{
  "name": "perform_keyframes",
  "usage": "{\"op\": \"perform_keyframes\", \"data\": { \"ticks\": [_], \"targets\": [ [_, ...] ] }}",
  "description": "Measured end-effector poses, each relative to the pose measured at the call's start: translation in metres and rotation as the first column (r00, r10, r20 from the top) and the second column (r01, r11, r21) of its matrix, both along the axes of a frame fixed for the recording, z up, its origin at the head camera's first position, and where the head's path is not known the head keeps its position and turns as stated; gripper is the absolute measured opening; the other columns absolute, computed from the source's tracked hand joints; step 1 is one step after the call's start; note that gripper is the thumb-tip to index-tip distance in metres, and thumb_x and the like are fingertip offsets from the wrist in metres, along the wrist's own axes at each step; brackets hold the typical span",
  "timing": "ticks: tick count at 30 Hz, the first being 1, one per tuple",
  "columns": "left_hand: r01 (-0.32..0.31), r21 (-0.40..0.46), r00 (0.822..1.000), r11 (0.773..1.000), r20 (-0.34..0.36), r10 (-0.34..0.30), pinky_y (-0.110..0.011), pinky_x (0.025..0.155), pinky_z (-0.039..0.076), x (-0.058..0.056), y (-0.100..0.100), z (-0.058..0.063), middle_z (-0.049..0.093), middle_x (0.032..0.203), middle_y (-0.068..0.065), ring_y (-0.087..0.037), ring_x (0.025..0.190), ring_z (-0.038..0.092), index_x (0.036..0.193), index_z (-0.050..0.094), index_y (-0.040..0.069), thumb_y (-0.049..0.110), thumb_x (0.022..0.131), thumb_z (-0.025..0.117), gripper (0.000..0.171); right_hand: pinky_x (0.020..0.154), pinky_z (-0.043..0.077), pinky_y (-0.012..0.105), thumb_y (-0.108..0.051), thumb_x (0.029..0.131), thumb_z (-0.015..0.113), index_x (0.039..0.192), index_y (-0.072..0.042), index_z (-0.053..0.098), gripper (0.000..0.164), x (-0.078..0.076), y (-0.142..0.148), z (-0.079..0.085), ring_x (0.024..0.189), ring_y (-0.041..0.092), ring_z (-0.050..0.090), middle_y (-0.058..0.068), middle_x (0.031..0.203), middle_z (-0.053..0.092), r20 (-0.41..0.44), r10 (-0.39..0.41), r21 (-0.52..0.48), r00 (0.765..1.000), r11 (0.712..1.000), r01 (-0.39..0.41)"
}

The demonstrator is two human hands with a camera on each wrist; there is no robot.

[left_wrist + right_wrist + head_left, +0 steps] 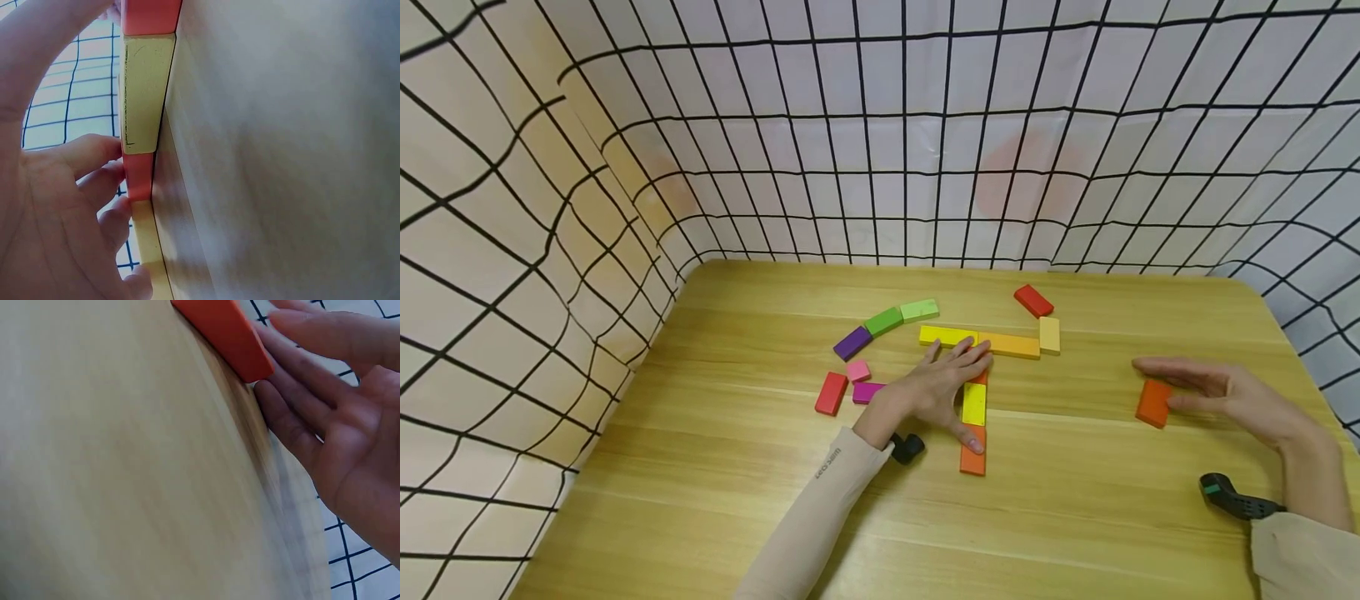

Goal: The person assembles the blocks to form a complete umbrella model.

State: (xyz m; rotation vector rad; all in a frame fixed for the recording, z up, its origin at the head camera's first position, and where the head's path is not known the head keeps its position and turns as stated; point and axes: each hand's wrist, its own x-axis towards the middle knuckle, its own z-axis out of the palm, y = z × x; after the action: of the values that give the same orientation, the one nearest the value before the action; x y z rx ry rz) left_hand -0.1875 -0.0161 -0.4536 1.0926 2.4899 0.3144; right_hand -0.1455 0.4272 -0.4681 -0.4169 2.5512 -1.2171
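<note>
My left hand [936, 392] spreads over a column of wooden blocks, its thumb on the orange-red block [973, 462] at the near end. A yellow block [974, 405] shows between thumb and fingers, while the hand partly covers another orange-red block [140, 177]. The fingertips reach the row formed by a long yellow block [942, 335] and a long orange block [1011, 346]. Off to the right, my right hand [1232, 396] is beside an orange-red block [1152, 404], fingers extended past its far side and thumb close to its right edge.
Purple [853, 342], green [884, 321] and light green [920, 310] blocks form an arc at the back. Red [831, 393], pink [858, 371] and magenta [867, 392] blocks lie left. Beyond the row's right end are cream [1049, 335] and red [1033, 300] blocks. Grid-lined walls [880, 142] enclose the table.
</note>
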Motion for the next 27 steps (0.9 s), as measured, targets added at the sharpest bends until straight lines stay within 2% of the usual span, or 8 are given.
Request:
{"op": "perform_keyframes", "data": {
  "ticks": [4,7,11,15,19,22,27],
  "targets": [
    [0.003,0.002,1.000,1.000,0.003,-0.003,-0.055,0.131,-0.008,0.000,0.000,0.000,-0.008,0.176,0.007,-0.017,0.162,-0.012,0.168,0.006,0.020,0.073,0.070,0.083,0.135,0.098,0.038,0.001,-0.005,0.101,0.064,0.152,-0.009,0.052,0.053,0.001,0.000,-0.001,0.137,-0.022,0.036,-0.008,0.157,0.053,-0.029,0.072,-0.008,0.997,0.997,-0.072],
    [0.002,0.006,1.000,1.000,0.008,-0.002,-0.055,0.131,-0.008,0.000,-0.001,0.001,-0.008,0.176,0.006,-0.017,0.162,-0.012,0.168,0.006,0.020,0.072,0.070,0.083,0.135,0.096,0.036,0.002,-0.005,0.099,0.066,0.148,-0.011,0.057,0.050,0.001,-0.002,-0.001,0.136,-0.022,0.037,-0.008,0.154,0.055,-0.052,0.084,0.025,0.995,0.996,-0.083],
    [0.000,0.004,1.000,1.000,0.005,0.000,-0.055,0.131,-0.008,0.000,0.000,0.001,-0.007,0.176,0.006,-0.017,0.162,-0.012,0.168,0.006,0.020,0.072,0.070,0.083,0.135,0.091,0.036,0.003,-0.012,0.098,0.071,0.141,-0.015,0.065,0.043,-0.001,-0.005,0.000,0.128,-0.023,0.040,-0.016,0.145,0.060,-0.079,0.062,0.082,0.995,0.995,-0.056],
    [0.000,0.006,1.000,1.000,0.004,0.000,-0.055,0.131,-0.008,0.000,0.000,0.002,-0.007,0.176,0.006,-0.017,0.162,-0.012,0.168,0.006,0.020,0.072,0.070,0.084,0.136,0.088,0.035,0.003,-0.022,0.095,0.076,0.134,-0.019,0.071,0.039,-0.002,-0.010,0.001,0.120,-0.026,0.039,-0.010,0.139,0.065,-0.076,0.003,0.118,0.997,0.993,0.006],
    [-0.002,0.008,1.000,1.000,0.007,0.002,-0.055,0.131,-0.008,0.000,-0.001,0.002,-0.008,0.176,0.006,-0.017,0.162,-0.013,0.168,0.006,0.020,0.071,0.070,0.084,0.135,0.086,0.034,0.003,-0.027,0.095,0.076,0.133,-0.021,0.071,0.038,-0.003,-0.015,0.004,0.118,-0.027,0.038,-0.006,0.139,0.065,-0.057,-0.034,0.137,0.998,0.990,0.042],
    [-0.002,0.007,1.000,1.000,0.010,0.002,-0.055,0.131,-0.008,0.000,-0.001,0.002,-0.008,0.176,0.006,-0.017,0.162,-0.012,0.168,0.006,0.020,0.071,0.070,0.084,0.135,0.086,0.035,0.004,-0.030,0.094,0.077,0.134,-0.023,0.071,0.041,-0.003,-0.020,0.007,0.117,-0.027,0.038,-0.007,0.139,0.065,-0.074,-0.030,0.159,0.997,0.986,0.042],
    [-0.004,0.005,1.000,1.000,0.015,0.004,-0.055,0.131,-0.008,0.000,0.000,0.002,-0.009,0.176,0.007,-0.017,0.163,-0.012,0.168,0.006,0.021,0.072,0.070,0.083,0.135,0.085,0.040,0.005,-0.029,0.092,0.080,0.131,-0.023,0.073,0.040,-0.006,-0.030,0.009,0.113,-0.024,0.045,-0.023,0.129,0.064,-0.118,-0.017,0.171,0.993,0.985,0.038]
  ]
}}
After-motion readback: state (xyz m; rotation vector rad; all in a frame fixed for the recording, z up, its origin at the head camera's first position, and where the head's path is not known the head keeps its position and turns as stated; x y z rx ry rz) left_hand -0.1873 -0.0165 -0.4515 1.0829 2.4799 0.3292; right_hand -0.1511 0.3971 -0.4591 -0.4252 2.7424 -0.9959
